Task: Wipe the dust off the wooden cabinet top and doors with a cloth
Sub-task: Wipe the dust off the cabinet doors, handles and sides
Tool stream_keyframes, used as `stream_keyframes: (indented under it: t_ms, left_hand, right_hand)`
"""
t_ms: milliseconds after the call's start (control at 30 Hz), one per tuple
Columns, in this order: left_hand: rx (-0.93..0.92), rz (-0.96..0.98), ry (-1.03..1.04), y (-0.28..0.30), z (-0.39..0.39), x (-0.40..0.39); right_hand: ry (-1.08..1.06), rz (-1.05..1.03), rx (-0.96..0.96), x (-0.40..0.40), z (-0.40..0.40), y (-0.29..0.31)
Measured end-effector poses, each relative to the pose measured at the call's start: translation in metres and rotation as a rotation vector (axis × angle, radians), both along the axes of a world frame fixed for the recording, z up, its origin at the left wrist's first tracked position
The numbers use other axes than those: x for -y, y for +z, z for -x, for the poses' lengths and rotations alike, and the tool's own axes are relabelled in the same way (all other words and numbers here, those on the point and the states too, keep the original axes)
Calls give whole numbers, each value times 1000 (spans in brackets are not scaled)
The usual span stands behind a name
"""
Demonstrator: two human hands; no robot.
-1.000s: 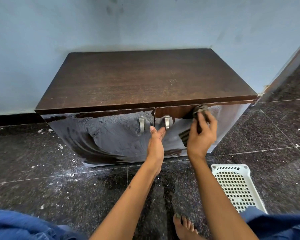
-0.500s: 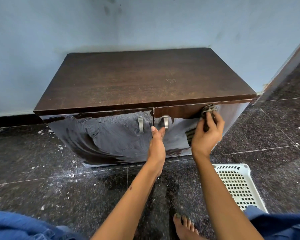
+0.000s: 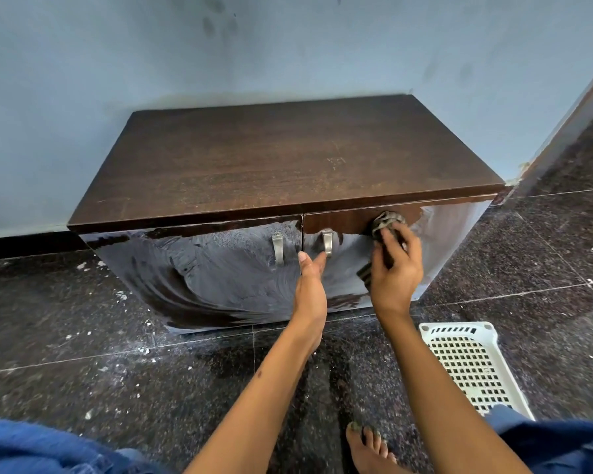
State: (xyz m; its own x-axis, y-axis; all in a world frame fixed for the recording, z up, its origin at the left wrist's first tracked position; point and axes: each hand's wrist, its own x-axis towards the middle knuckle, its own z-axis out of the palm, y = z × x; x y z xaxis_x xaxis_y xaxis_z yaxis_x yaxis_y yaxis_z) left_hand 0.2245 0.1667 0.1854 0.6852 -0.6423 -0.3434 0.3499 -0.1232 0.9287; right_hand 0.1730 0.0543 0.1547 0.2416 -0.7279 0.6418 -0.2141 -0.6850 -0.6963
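Observation:
A low dark wooden cabinet (image 3: 281,159) stands against the blue wall. Its two doors are coated in pale dust with dark wiped streaks, mostly on the left door (image 3: 202,275). My right hand (image 3: 396,265) grips a bunched dark cloth (image 3: 386,222) and presses it on the upper part of the right door (image 3: 449,241), where a brown strip shows clean. My left hand (image 3: 310,282) rests with straight fingers against the door fronts just below the right metal handle (image 3: 327,241). A second handle (image 3: 278,246) sits on the left door.
A white perforated plastic basket (image 3: 473,367) lies on the dark speckled floor at the right, near my bare foot (image 3: 370,449). White dust flecks are scattered on the tiles left of the cabinet. A door frame (image 3: 569,128) rises at the right.
My right hand slid the cloth right along the top of the right door, then back a little to the left, widening the clean brown strip. My left hand stayed put.

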Motion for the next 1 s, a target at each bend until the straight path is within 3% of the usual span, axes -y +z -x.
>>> stream_keyframes:
  t_ms: [67, 233, 367, 567, 767, 933, 1000]
  left_hand:
    - [-2, 1, -5, 0, 0, 0]
    - [-20, 6, -2, 1, -1, 0]
    - [-22, -2, -25, 0, -2, -2]
    - [-49, 18, -5, -1, -3, 0]
    - [-52, 33, -12, 0, -4, 1]
    - [-59, 37, -17, 2, -1, -1]
    - [-65, 44, -13, 4, -2, 0]
  right_hand:
    - [-76, -141, 65, -8, -6, 0]
    - [139, 165, -247, -25, -10, -15]
    - [-18, -11, -138, -23, -7, -17]
    - [107, 250, -303, -27, -15, -14]
    - [53, 182, -272, -31, -18, -18]
    - [141, 207, -419, -33, -7, -29]
    - [131, 149, -386, -32, -5, -29]
